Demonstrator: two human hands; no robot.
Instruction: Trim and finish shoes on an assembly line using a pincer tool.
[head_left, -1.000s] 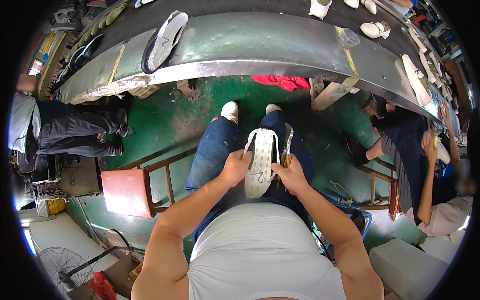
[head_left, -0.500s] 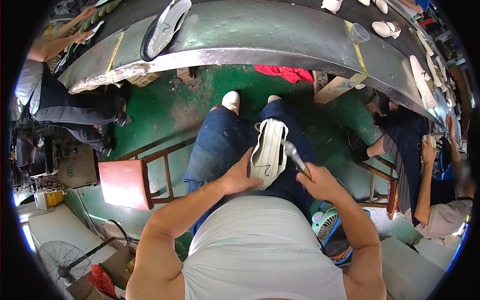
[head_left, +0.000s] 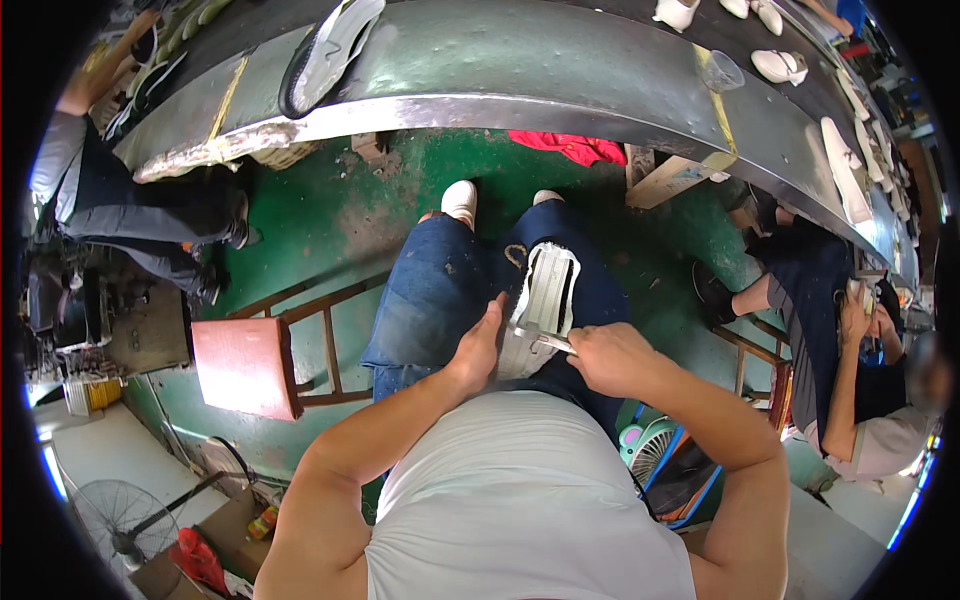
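Head view: white shoe [head_left: 540, 305] sole-up on lap, left hand [head_left: 478, 350] wrapped round its side, right hand [head_left: 612, 357] gripping metal tool [head_left: 540, 340]; probably light, bendy, best held mid-sole.

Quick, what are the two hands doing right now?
Left hand: holding the white shoe steady on the lap.
Right hand: closed around a metal tool touching the shoe.
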